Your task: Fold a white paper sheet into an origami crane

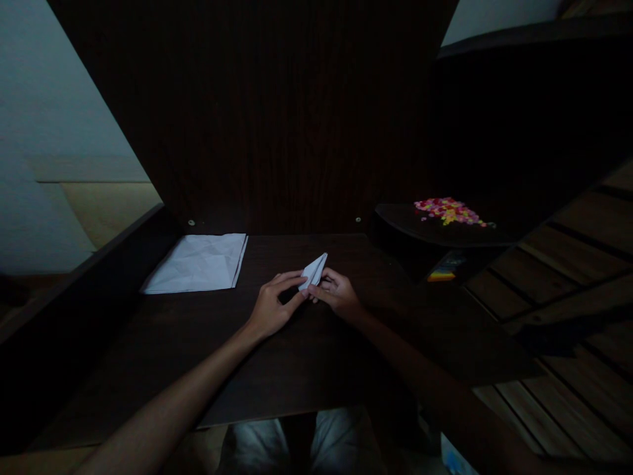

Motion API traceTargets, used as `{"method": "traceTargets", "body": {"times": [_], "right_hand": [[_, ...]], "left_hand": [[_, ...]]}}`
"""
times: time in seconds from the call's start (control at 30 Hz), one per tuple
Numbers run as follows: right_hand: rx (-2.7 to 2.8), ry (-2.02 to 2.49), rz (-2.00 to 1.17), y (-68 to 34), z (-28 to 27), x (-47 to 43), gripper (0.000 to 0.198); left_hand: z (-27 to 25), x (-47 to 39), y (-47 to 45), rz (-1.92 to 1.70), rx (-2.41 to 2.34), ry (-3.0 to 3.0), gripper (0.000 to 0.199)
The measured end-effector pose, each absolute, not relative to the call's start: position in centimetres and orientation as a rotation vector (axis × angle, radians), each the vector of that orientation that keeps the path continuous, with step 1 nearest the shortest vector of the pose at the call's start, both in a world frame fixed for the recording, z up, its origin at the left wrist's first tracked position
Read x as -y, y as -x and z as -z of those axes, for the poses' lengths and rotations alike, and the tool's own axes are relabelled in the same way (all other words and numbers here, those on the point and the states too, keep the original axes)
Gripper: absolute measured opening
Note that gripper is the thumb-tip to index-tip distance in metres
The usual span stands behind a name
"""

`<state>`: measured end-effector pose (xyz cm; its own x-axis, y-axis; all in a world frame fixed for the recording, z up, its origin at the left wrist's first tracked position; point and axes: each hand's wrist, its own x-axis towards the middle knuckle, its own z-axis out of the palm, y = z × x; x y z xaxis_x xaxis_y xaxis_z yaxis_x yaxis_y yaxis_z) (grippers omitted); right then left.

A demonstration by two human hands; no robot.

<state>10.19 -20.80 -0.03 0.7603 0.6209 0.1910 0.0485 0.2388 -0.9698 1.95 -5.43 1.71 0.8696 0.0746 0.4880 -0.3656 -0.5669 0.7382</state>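
A small piece of folded white paper (313, 269) with a pointed upper end is held between both hands above the dark desk (277, 369). My left hand (277, 303) pinches its left side and lower edge with thumb and fingers. From the right, my right hand (339, 293) grips the lower right side, its thumb near my left thumb. The fingers behind the paper are partly hidden. To the left lies a stack of creased white paper sheets (200, 262), apart from both hands.
On a curved dark shelf (395, 214) at the right sits a pile of small pink, red and yellow pieces (450, 211). A yellow-edged item (441, 276) rests beneath it. A raised side panel (93, 264) bounds the desk on the left, and a tall dark panel (277, 119) stands behind.
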Motion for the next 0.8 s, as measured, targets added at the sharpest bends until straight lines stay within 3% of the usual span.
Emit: {"method": "traceTargets", "body": {"times": [0.8], "right_hand": [[0.577,1.422,-0.257,-9.86,-0.55,20.69,0.033]], "left_hand": [[-2.2,5.44,-1.96,-0.566,0.187,-2.073,0.021]]}}
